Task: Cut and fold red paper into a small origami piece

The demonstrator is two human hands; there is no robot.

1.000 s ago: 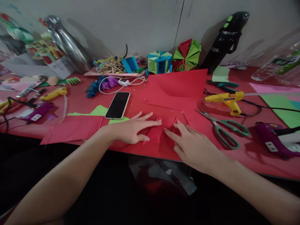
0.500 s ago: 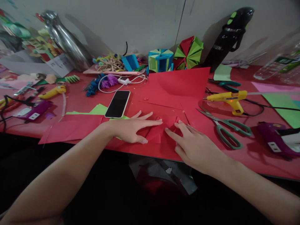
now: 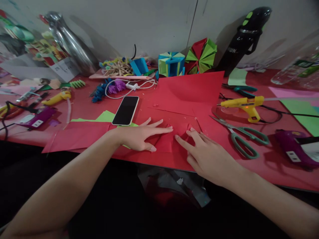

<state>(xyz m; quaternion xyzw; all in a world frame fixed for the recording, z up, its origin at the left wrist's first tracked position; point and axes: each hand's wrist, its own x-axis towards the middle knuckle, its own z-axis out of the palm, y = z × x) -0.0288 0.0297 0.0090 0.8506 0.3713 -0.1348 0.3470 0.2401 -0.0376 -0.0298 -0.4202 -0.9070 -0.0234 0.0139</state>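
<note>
Red-on-red, still keeping left hand [image 3: 134, 136] splayed and right hand [image 3: 209, 157] (grip unclear) on paper [image 3: 164, 144] by worktop's front edge [image 3: 134, 157], seemingly no progress.

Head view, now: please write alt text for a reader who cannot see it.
A person's left hand and right hand touch folded red paper on a red table. A phone lies beyond the left hand; scissors and a yellow glue gun lie to the right.

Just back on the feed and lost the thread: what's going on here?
A person's left hand, fingers spread, and right hand, fingers bent, both rest on folded red paper at a red table. Scissors and a yellow hot-glue gun lie to their right; a smartphone lies beyond the left hand.
</note>
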